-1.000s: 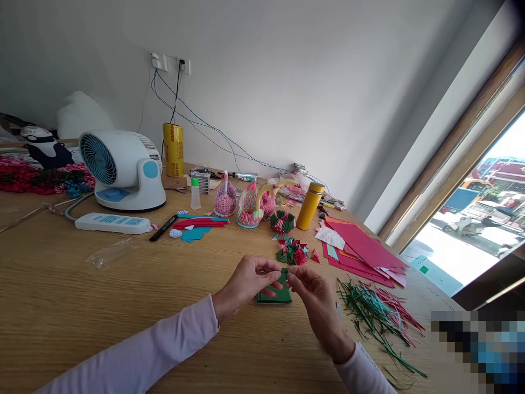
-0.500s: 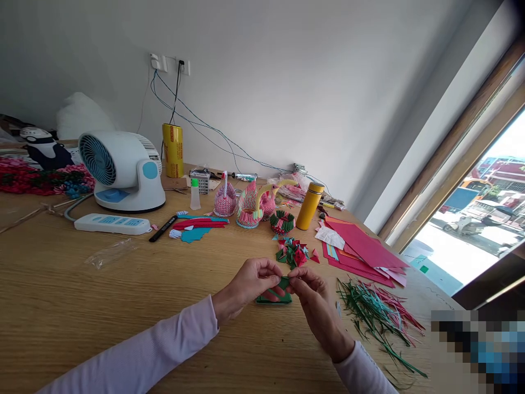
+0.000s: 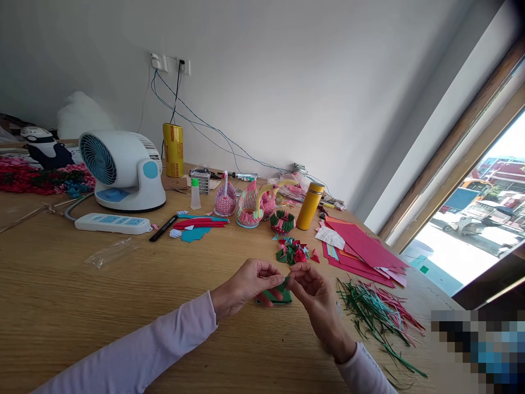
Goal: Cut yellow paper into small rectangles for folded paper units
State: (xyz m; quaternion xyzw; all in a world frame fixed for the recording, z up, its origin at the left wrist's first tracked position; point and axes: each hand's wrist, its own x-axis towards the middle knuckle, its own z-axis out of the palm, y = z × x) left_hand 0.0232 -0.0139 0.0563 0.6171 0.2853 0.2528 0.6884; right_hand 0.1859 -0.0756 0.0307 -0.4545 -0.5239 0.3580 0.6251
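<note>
Green paper is pinched by left hand and right hand (a green stack lies below)

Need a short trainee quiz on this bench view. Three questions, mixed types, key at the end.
1. Multiple choice: what does the left hand hold?
A) a black marker
B) a small green piece of paper
C) a sheet of white tissue

2. True or false: as the wearer sees it, the yellow flask stands to the right of the green-capped bottle.

3. Fill in the blank: as the wearer sees it, the loose cut paper strips lie to the ____ of the right hand.

Key: 1. B; 2. True; 3. right
</note>
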